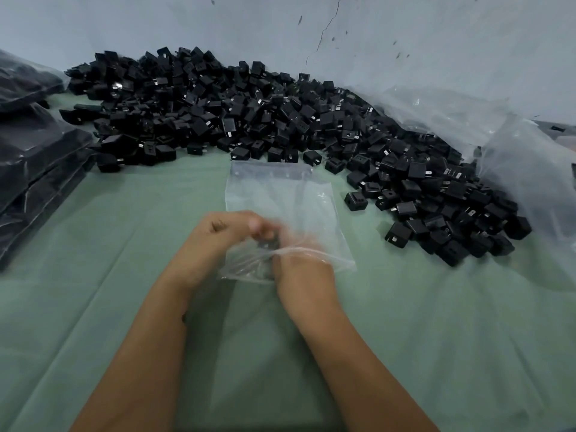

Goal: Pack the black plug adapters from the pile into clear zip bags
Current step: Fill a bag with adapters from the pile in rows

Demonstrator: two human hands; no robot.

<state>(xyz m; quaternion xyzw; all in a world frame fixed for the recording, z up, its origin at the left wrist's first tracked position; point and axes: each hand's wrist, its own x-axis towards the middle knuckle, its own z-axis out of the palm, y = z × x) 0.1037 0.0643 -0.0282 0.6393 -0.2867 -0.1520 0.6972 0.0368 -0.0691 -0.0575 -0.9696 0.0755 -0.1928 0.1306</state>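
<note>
A large pile of black plug adapters [265,120] stretches across the far side of the green cloth, from the left to the right edge. A clear zip bag [280,194] lies flat in the middle, its near opening lifted. My left hand [218,238] grips a black adapter [266,241] at the bag's mouth, fingers curled. My right hand [299,263] pinches the near edge of the bag, partly seen through the plastic. The fingers are motion-blurred.
Stacks of filled, dark plastic bags [34,151] sit at the left edge. A big crumpled clear plastic sheet [467,120] lies behind and to the right of the pile, against the pale wall. The green cloth [436,322] covers the work surface.
</note>
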